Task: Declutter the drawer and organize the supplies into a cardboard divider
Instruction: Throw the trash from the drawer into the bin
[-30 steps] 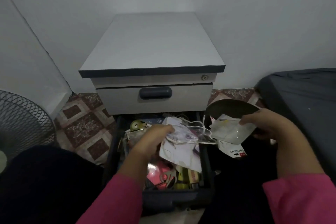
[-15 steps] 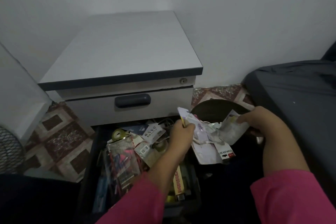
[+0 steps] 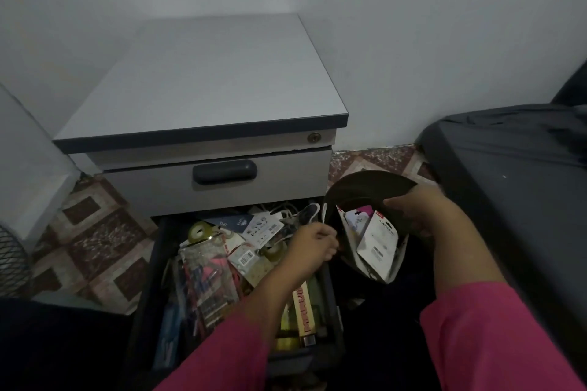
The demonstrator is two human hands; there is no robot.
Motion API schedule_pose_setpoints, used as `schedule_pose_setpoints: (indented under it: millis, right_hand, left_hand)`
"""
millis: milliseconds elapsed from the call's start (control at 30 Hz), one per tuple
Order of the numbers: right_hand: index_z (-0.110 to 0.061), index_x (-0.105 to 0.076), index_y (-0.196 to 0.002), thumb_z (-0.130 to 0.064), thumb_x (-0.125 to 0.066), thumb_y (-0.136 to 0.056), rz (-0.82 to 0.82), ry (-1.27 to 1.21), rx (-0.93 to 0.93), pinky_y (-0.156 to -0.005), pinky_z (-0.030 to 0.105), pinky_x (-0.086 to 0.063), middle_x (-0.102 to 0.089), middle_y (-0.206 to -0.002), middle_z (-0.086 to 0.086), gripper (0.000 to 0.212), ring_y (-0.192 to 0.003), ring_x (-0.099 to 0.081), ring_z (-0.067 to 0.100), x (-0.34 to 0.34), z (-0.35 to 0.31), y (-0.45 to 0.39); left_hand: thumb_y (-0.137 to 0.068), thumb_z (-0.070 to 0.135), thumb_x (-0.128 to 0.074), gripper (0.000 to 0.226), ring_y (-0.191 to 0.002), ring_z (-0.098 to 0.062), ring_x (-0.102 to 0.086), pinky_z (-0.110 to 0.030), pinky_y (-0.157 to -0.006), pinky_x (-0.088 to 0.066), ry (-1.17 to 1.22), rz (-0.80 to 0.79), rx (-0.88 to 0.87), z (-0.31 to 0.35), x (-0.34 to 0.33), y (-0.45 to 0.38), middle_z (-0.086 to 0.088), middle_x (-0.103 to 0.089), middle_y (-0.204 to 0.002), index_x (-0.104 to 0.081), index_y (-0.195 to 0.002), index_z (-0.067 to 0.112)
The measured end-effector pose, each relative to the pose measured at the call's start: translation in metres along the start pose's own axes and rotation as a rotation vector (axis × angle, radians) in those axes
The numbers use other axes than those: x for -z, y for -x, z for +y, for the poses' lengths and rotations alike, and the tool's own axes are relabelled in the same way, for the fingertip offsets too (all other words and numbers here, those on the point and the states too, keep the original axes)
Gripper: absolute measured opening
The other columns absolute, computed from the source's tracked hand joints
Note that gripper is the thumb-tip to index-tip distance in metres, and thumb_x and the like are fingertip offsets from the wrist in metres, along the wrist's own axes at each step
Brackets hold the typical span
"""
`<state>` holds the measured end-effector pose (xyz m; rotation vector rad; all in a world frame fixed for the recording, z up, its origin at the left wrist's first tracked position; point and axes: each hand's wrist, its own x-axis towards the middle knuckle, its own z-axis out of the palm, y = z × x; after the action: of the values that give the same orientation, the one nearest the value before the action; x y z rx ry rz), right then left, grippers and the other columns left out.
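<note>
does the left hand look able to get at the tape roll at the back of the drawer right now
Probably yes. The tape roll lies on top of the clutter in the open drawer, nothing over it. The left hand sits over the same drawer, to the roll's right, but seems to pinch something white, so it may need to drop that first.

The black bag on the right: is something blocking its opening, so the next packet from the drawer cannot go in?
Nothing visible blocks it. The right hand grips the black bag by its rim, holding the mouth open beside the drawer; packets already sit inside.
</note>
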<state>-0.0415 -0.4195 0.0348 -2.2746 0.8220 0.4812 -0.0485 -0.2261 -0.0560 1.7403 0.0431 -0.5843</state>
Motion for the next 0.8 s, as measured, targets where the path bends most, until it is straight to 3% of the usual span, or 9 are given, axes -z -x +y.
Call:
schedule_pose_setpoints:
  millis: [100, 133, 233, 367, 467, 633, 733, 800]
  right_hand:
    - [0.007, -0.063, -0.104, -0.032, -0.064, -0.090, -0.048, 0.136, 0.089, -0.057, 0.029, -0.045, -0.060, -0.087, 0.017, 0.042, -0.070, -0.057, 0.026, -0.018, -0.015, -0.001]
    - [0.006, -0.063, -0.103, -0.032, -0.064, -0.091, -0.081, 0.170, 0.116, -0.056, 0.028, -0.044, -0.059, -0.085, 0.016, 0.039, -0.070, -0.056, 0.025, -0.026, -0.021, -0.001]
    - [0.003, -0.064, -0.104, -0.031, -0.060, -0.093, -0.121, 0.273, 0.203, -0.072, 0.038, -0.052, -0.058, -0.083, 0.014, 0.036, -0.081, -0.058, 0.027, -0.055, -0.037, 0.001]
    - [-0.007, -0.056, -0.122, -0.026, -0.053, -0.095, -0.043, 0.401, 0.474, -0.093, 0.036, -0.045, -0.058, -0.122, 0.013, 0.034, -0.114, -0.054, 0.030, -0.101, -0.048, 0.000]
    - [-0.018, -0.047, -0.137, -0.035, -0.043, -0.098, 0.012, 0.622, 0.641, -0.107, 0.046, -0.034, -0.048, -0.137, 0.008, 0.042, -0.128, -0.042, 0.029, -0.132, -0.050, -0.003]
    - [-0.014, -0.062, -0.112, -0.038, -0.037, -0.099, -0.038, 0.803, 0.585, -0.092, 0.038, -0.041, -0.062, -0.115, 0.007, 0.037, -0.106, -0.058, 0.026, -0.161, -0.055, 0.000]
    - [-0.010, -0.062, -0.110, -0.025, -0.044, -0.095, -0.022, 0.705, 0.600, -0.085, 0.036, -0.051, -0.061, -0.112, 0.009, 0.027, -0.100, -0.061, 0.027, -0.171, -0.057, -0.008]
    - [-0.009, -0.059, -0.117, -0.022, -0.047, -0.094, 0.001, 0.607, 0.622, -0.085, 0.036, -0.049, -0.054, -0.117, 0.013, 0.029, -0.104, -0.057, 0.029, -0.179, -0.057, -0.015]
  left_hand:
    - [-0.096, 0.000, -0.046, 0.020, -0.069, -0.014, -0.059, -0.021, -0.063, -0.050, 0.091, 0.096, 0.020, -0.021, 0.027, 0.009, -0.007, -0.063, -0.079, -0.060, -0.086, 0.009]
    - [-0.096, -0.001, -0.046, 0.020, -0.068, -0.015, -0.059, -0.022, -0.063, -0.049, 0.114, 0.125, 0.035, -0.027, 0.036, 0.011, -0.009, -0.064, -0.080, -0.061, -0.085, 0.008]
    - [-0.096, -0.002, -0.045, 0.021, -0.065, -0.016, -0.058, -0.023, -0.060, -0.048, 0.156, 0.202, 0.053, -0.040, 0.060, 0.019, -0.010, -0.063, -0.077, -0.060, -0.083, 0.005]
    - [-0.094, -0.007, -0.043, 0.021, -0.060, -0.016, -0.053, -0.021, -0.053, -0.043, 0.169, 0.251, 0.056, -0.054, 0.085, 0.024, -0.012, -0.058, -0.072, -0.058, -0.081, 0.002]
    - [-0.092, -0.007, -0.044, 0.025, -0.058, -0.017, -0.052, -0.024, -0.053, -0.042, 0.164, 0.310, 0.083, -0.065, 0.100, 0.019, -0.010, -0.058, -0.069, -0.058, -0.075, 0.006]
    - [-0.087, -0.006, -0.050, 0.027, -0.061, -0.017, -0.053, -0.029, -0.057, -0.042, 0.063, 0.500, 0.058, -0.081, 0.115, 0.002, -0.010, -0.069, -0.087, -0.062, -0.075, 0.015]
    - [-0.090, -0.001, -0.048, 0.023, -0.061, -0.016, -0.054, -0.028, -0.056, -0.044, -0.113, 0.572, 0.004, -0.077, 0.116, -0.003, -0.008, -0.065, -0.090, -0.060, -0.086, 0.018]
    - [-0.090, 0.001, -0.049, 0.022, -0.079, -0.019, -0.059, -0.026, -0.066, -0.046, -0.263, 0.589, -0.051, -0.076, 0.118, -0.010, -0.009, -0.062, -0.105, -0.064, -0.100, 0.015]
